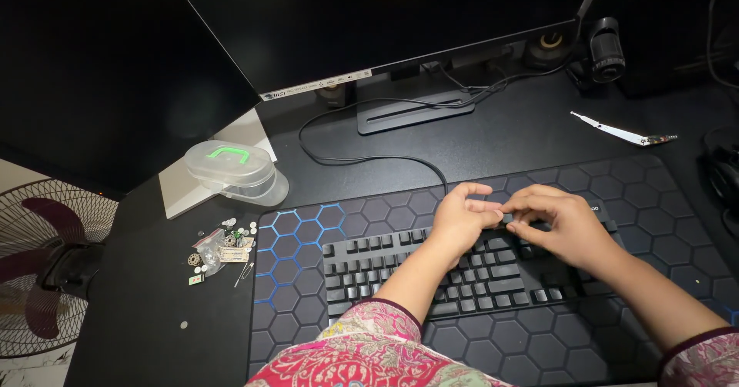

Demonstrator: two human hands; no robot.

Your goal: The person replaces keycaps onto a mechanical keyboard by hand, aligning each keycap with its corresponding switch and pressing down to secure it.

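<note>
Both hands pinch at one keycap [504,219] on the keyboard [400,268]: left hand [459,219] and right hand [558,221] curled, fingertips closed; best pull straight up, evenly

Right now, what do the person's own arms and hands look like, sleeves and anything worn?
Both hands, left hand and right hand, are bare: no gloves, rings or watch visible. Forearms are uncovered. The sleeves are loose fabric in a pink, red and green floral print, edged with a dark maroon band.
</note>
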